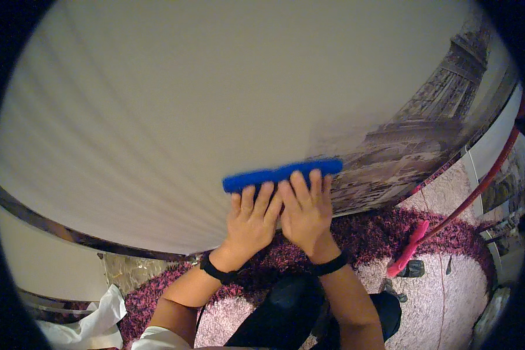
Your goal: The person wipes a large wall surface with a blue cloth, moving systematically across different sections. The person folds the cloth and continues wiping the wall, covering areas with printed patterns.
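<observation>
A large pale panel point(192, 109), printed with an Eiffel Tower picture point(442, 87) at its right, fills the upper view. My left hand point(253, 214) and my right hand point(306, 210) lie side by side near its lower edge, fingers spread over a long blue fuzzy bar point(284, 171). The fingertips touch or overlap the bar; whether they grip it cannot be told, as its underside is hidden. Each wrist wears a black band.
A pink and purple shaggy rug point(372, 232) lies below. On it, at right, rest a bright pink fuzzy pad point(409, 249) on a red pole point(481, 188) and a small dark object point(412, 269). White crumpled sheeting point(87, 326) lies lower left.
</observation>
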